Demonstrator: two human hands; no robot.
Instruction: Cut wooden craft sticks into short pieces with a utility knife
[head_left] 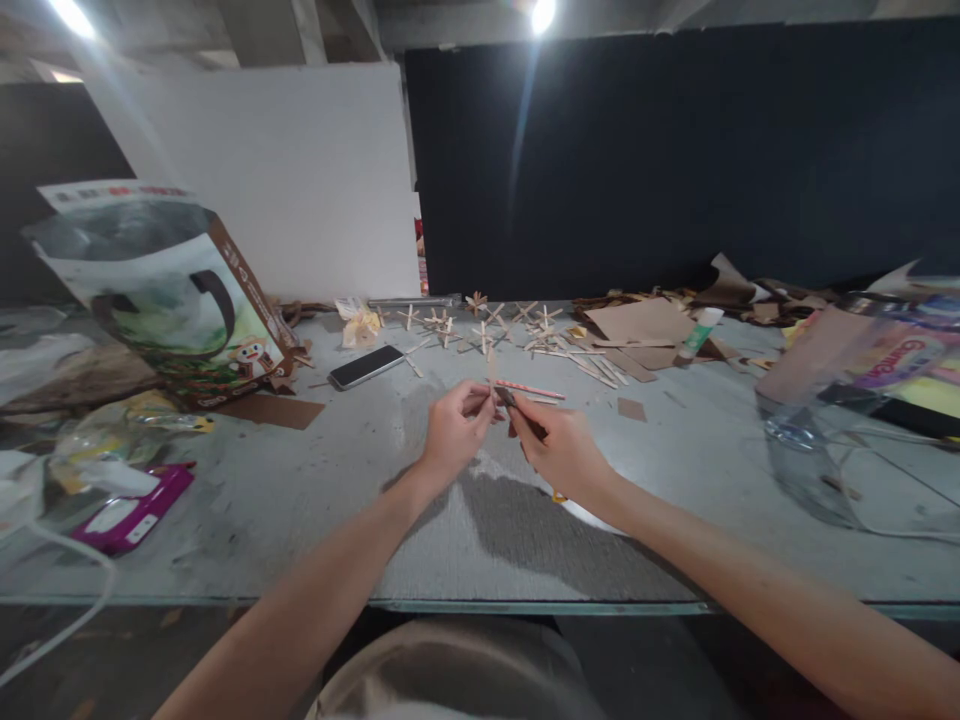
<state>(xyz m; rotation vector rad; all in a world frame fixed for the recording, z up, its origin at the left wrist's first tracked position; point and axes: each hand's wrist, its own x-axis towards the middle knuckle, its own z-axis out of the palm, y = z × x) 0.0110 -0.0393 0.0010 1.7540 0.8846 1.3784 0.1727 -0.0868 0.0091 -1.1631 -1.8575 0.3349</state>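
Note:
Over the middle of the table my left hand (pixel 457 428) is closed, pinching a thin pale wooden stick (pixel 491 364) that points up and away from me. Close against it, my right hand (pixel 564 447) is wrapped round a small dark tool (pixel 506 397); its tip is at the left fingertips, and its kind is hidden by the fingers. Just beyond both hands lies a red-and-white striped stick (pixel 531 389). Several pale sticks (pixel 600 370), some joined into star-like crosses (pixel 493 318), are spread farther back. Below the right hand shows a small yellow piece (pixel 559 496), partly covered.
A phone (pixel 367 367) lies left of the sticks. Farther left stand a large printed bag (pixel 187 310) and a magenta device (pixel 135 510). Cardboard pieces (pixel 641 322) and a glue stick (pixel 703 332) are at the back right. A clear plastic container (pixel 802 460) stands at right.

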